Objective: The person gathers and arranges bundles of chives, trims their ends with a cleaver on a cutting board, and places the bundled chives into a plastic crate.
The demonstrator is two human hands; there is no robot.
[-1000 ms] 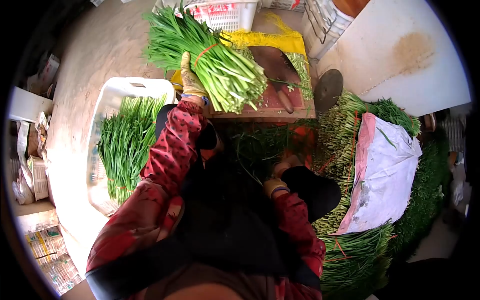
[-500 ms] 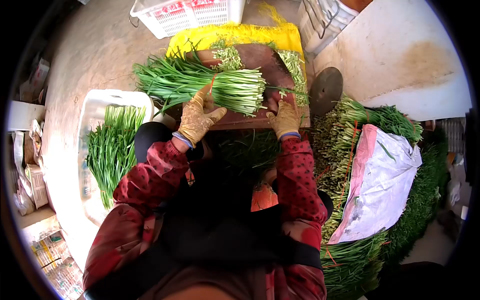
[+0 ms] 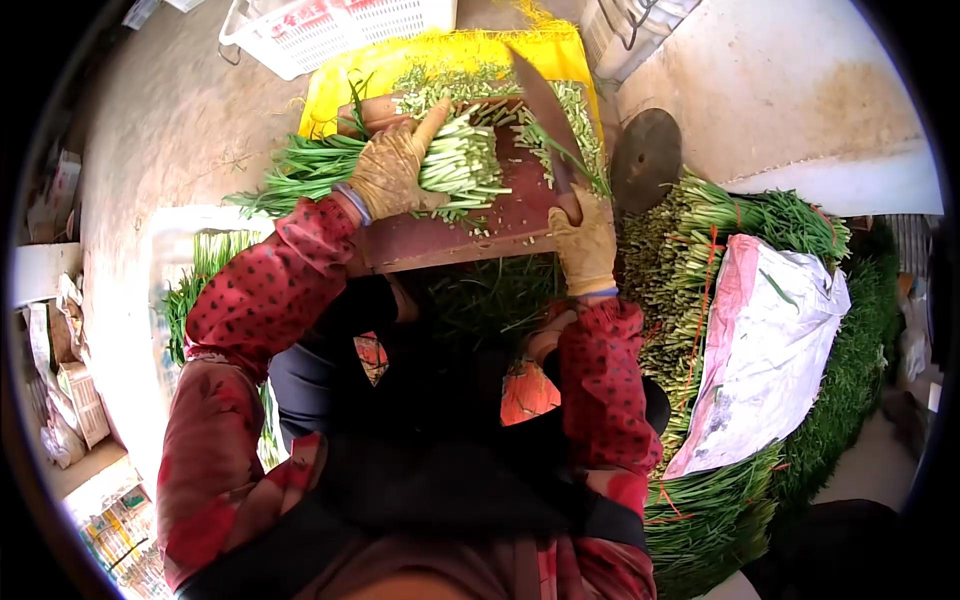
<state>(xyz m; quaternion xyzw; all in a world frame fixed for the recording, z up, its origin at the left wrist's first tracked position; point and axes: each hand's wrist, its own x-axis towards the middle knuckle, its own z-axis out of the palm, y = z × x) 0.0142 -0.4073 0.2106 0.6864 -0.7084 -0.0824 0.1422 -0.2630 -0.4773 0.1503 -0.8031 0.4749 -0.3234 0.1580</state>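
My left hand [image 3: 388,172], in a tan glove, is closed over a bunch of garlic chives [image 3: 464,166]. The bunch lies on a reddish-brown board [image 3: 515,225], its pale cut ends to the right and its green leaves to the left. My right hand [image 3: 584,245], gloved as well, grips the handle of a large knife [image 3: 541,98] at the board's right edge. The blade points up and away, apart from the bunch. A few green leaves lie against the knife. Short trimmed stalk ends [image 3: 470,88] are strewn over the back and right of the board.
A yellow woven sack [image 3: 325,100] lies under the board, with a white crate [image 3: 345,38] behind. On the left, a white tub [image 3: 165,235] holds more chives. Stacked bunches [image 3: 665,285], partly under a white sack [image 3: 770,350], and a round metal disc [image 3: 646,160] are on the right.
My right hand has taken up the knife, now raised over the board's right side. My left hand has moved up over the bunch, which has shifted left, and more cut ends lie on the board.
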